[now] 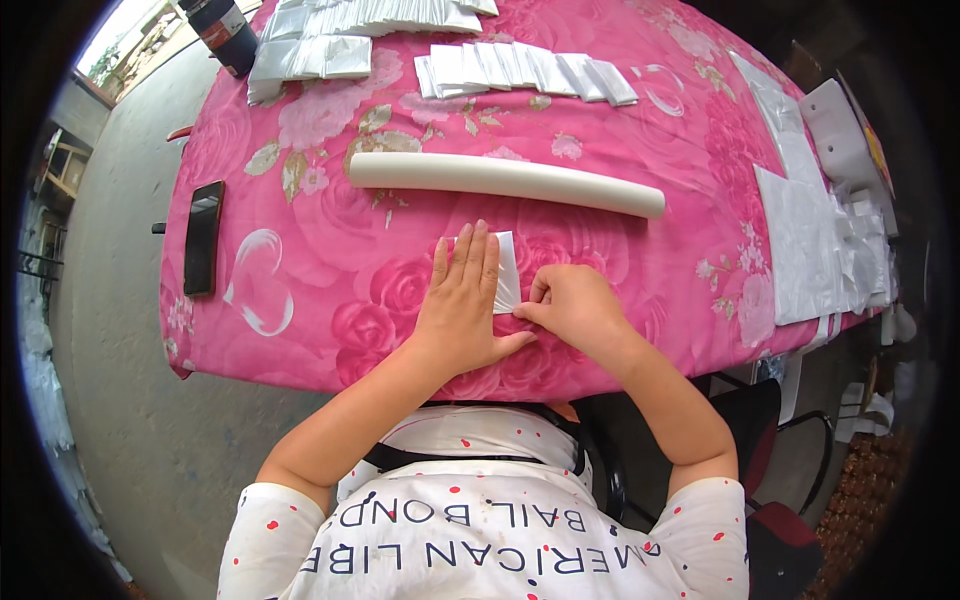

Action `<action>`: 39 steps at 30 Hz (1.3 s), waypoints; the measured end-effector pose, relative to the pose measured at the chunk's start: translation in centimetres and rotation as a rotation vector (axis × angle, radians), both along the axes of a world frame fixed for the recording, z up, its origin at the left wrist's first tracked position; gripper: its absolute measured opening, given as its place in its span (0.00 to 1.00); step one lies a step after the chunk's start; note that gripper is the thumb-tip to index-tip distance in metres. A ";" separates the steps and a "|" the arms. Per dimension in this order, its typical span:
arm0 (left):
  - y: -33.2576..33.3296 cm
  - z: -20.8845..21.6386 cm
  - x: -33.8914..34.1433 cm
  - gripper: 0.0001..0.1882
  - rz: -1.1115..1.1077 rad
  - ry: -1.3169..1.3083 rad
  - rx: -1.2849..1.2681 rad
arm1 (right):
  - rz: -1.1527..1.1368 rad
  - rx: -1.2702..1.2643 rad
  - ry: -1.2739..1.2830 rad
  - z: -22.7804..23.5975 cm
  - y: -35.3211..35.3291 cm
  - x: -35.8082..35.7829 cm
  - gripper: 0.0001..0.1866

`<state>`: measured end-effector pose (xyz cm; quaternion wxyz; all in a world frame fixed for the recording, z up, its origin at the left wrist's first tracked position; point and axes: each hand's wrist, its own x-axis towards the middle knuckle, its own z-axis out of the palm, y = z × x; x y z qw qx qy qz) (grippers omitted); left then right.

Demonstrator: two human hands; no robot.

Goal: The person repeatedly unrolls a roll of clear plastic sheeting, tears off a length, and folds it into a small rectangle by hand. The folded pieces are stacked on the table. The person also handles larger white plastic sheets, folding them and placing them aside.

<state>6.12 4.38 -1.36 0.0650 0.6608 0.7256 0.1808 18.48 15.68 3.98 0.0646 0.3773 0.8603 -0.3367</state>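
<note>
A small folded white plastic piece (507, 272) lies on the pink flowered tablecloth, close to the table's front edge. My left hand (458, 305) rests flat across its left part, fingers straight and together, thumb out to the right. With thumb and forefinger, my right hand (578, 303) pinches its lower right corner, where creases fan out. How much of the piece lies under my left palm is hidden. Just beyond my hands a long white tube or roll (510, 182) stretches from left to right, touched by neither hand.
Farther back lie a row of folded white packets (520, 70) and larger piles of them (325, 58). A dark bottle (224, 38) stands at the far left corner, a black phone (204, 240) at the left edge. Flat white plastic sheets (795, 245) cover the right edge.
</note>
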 end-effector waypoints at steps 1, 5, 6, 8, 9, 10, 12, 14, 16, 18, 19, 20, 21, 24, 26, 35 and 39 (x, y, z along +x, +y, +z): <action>-0.1 0.1 0.1 0.59 0.000 0.002 -0.003 | -0.003 0.003 0.017 -0.1 -0.3 0.1 0.12; -0.3 -0.3 0.1 0.58 -0.004 0.005 0.020 | -0.009 0.005 0.039 -0.6 -0.2 0.2 0.12; -0.3 -0.3 0.1 0.58 -0.003 0.015 0.021 | -0.016 -0.005 0.050 -0.8 -0.1 0.3 0.12; -0.3 -0.2 0.1 0.58 -0.003 0.030 0.021 | -0.025 -0.011 0.061 -0.9 -0.1 0.4 0.12; -0.2 -0.2 0.2 0.58 -0.006 0.040 0.039 | -0.027 -0.009 0.065 -0.9 -0.1 0.5 0.12; -0.2 -0.1 0.3 0.58 -0.009 0.039 0.042 | -0.031 -0.007 0.070 -0.9 0.0 0.6 0.13; -0.2 -0.5 0.2 0.57 -0.007 0.043 0.051 | -0.030 -0.008 0.087 -1.7 0.2 0.6 0.13; -0.3 -0.6 0.2 0.57 -0.002 0.048 0.067 | -0.028 -0.001 0.108 -1.9 0.1 0.6 0.13; -0.3 -0.5 0.1 0.57 0.003 0.047 0.062 | -0.023 0.007 0.112 -2.0 0.1 0.6 0.13; -0.3 -0.5 0.2 0.57 0.002 0.062 0.070 | -0.013 0.020 0.129 -1.9 0.1 0.7 0.13; -0.3 -0.4 0.1 0.57 0.001 0.067 0.072 | -0.003 0.031 0.129 -1.8 0.0 0.7 0.13; -0.3 -0.4 0.2 0.58 -0.001 0.071 0.076 | 0.000 0.034 0.131 -1.8 0.0 0.8 0.13; -0.2 -0.3 0.3 0.58 0.003 0.081 0.059 | 0.004 0.038 0.133 -1.8 0.1 0.8 0.13; -0.3 -0.6 0.3 0.57 0.013 0.076 0.065 | 0.005 0.038 0.114 -2.2 0.3 0.8 0.14; -0.2 -0.7 0.3 0.57 0.023 0.098 0.057 | 0.009 0.033 0.108 -2.1 0.3 0.7 0.14; -0.2 -0.9 0.2 0.57 0.039 0.116 0.091 | -0.017 0.039 0.107 -1.9 -0.1 0.7 0.14; -0.2 -0.6 0.4 0.56 0.034 0.102 0.087 | 0.000 0.067 0.108 -1.9 -0.2 0.9 0.14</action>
